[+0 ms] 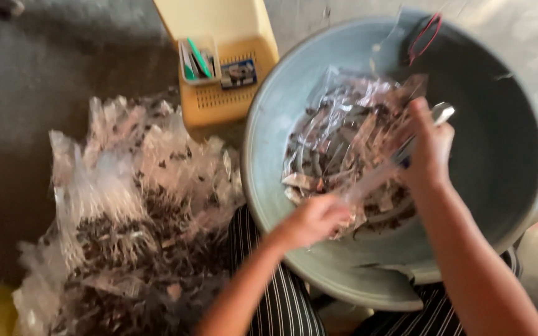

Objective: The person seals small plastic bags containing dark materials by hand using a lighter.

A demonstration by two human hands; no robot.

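Note:
A large grey-blue metal basin point(269, 124) rests on my lap and holds a clear plastic bag point(350, 124) of dried dark and pale pieces. My left hand point(316, 218) pinches the near edge of that bag above the basin's front rim. My right hand point(431, 146) reaches over the bag and grips a shiny metal tool point(440, 114), blurred, whose tip sticks out past my fingers. A stretched strip of clear plastic runs between both hands.
A big clear bag point(132, 211) full of the same dried pieces lies on the floor at the left. A yellow plastic basket point(225, 93) with small items stands behind it. A red elastic band point(423, 37) lies on the basin's far rim.

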